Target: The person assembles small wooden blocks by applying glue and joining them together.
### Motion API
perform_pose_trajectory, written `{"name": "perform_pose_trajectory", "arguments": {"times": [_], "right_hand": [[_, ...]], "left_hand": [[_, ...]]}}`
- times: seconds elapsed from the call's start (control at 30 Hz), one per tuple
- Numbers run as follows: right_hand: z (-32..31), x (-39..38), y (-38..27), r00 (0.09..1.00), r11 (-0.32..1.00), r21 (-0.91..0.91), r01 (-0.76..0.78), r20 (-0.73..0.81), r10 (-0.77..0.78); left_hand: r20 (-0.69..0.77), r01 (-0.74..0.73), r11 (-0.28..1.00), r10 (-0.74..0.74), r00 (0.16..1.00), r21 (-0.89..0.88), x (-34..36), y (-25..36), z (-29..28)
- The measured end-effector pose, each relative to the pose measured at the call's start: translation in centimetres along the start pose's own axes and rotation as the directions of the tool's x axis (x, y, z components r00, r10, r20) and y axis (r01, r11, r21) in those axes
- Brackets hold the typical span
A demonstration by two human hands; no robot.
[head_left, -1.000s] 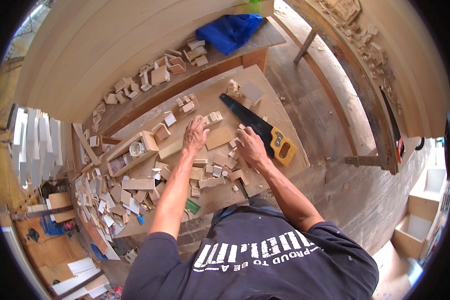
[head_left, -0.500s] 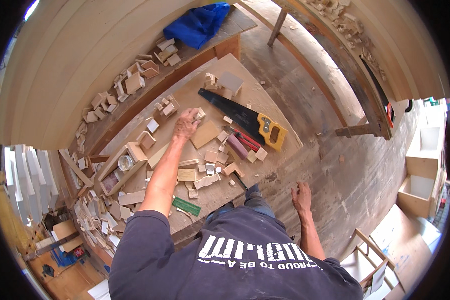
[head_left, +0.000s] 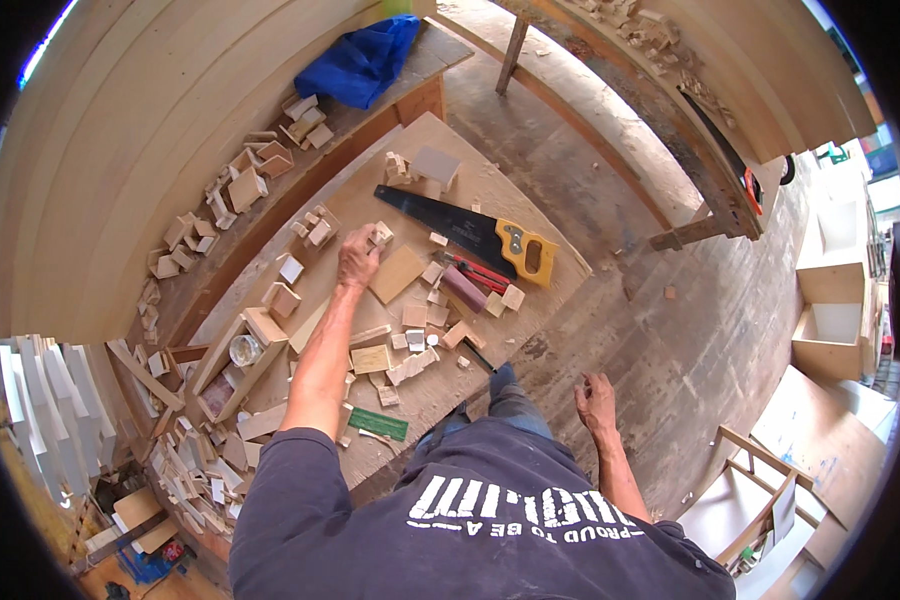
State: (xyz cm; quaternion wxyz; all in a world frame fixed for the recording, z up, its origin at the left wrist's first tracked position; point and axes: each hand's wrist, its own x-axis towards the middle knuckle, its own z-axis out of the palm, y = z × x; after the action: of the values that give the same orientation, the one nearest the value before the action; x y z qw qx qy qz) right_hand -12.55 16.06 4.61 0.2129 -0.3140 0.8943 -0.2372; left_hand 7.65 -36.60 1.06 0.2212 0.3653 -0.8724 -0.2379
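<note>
My left hand point(head_left: 358, 258) reaches over the plywood board point(head_left: 535, 318), its fingertips closed on a small pale wooden piece point(head_left: 381, 234). To the right of that hand lies a flat wooden square point(head_left: 398, 274). Beyond it rests a handsaw point(head_left: 460, 228) with a dark blade and yellow handle. Little assembled wooden pieces point(head_left: 316, 227) stand just left of my left hand. My right hand point(head_left: 596, 402) hangs off to the right above the floor, empty, its fingers loosely apart.
Red-handled tools point(head_left: 482, 272), a purplish block point(head_left: 462, 288) and several wood offcuts point(head_left: 414, 316) lie mid-board. A green strip point(head_left: 378, 423) is near my body. At left stands a wooden tray point(head_left: 220, 380); a bench point(head_left: 335, 140) with a blue cloth point(head_left: 358, 60) runs behind.
The whole view has shifted and turned slightly. My left hand stays over the same part of the board with the small wooden piece; my right hand still hangs empty.
</note>
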Motion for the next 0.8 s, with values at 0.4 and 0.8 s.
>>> {"name": "perform_pose_trajectory", "arguments": {"times": [0.4,0.8], "right_hand": [[-2.6,9.9,-20.3,0.969,0.734,0.672,0.093,0.108,-0.222],[0.3,8.3,-31.3,0.873,0.481,0.877,0.011,0.226,-0.433]], "left_hand": [[0.343,0.377,0.091,-0.267,0.901,-0.922,-5.5,15.1,-9.1],[0.243,0.276,0.015,-0.432,0.869,-0.961,-13.7,20.4,-10.9]]}}
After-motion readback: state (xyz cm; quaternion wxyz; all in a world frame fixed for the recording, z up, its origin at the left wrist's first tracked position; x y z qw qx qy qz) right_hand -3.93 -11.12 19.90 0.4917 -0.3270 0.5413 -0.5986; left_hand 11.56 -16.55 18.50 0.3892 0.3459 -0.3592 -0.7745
